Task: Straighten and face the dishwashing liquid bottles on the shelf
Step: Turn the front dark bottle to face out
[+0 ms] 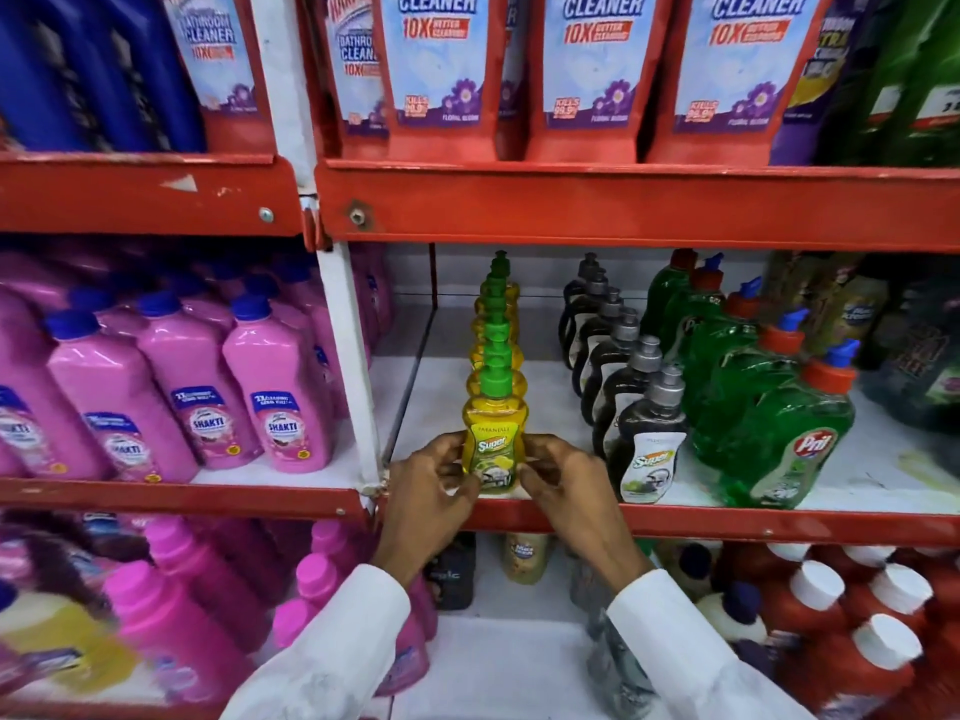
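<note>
A yellow dishwashing liquid bottle (493,433) with a green cap stands upright at the front edge of the middle shelf (675,522), its label facing me. My left hand (431,485) grips its left side and my right hand (566,485) grips its right side. Behind it several more yellow bottles (496,324) form a straight row running to the back. To the right stands a row of black bottles (641,433) with grey caps, then a row of green bottles (769,444) with red caps.
Pink bottles (197,387) with blue caps fill the left bay, past a white upright post (348,366). Red bathroom cleaner pouches (592,70) hang on the shelf above. Bare white shelf surface lies left of the yellow row. Red and pink bottles crowd the shelf below.
</note>
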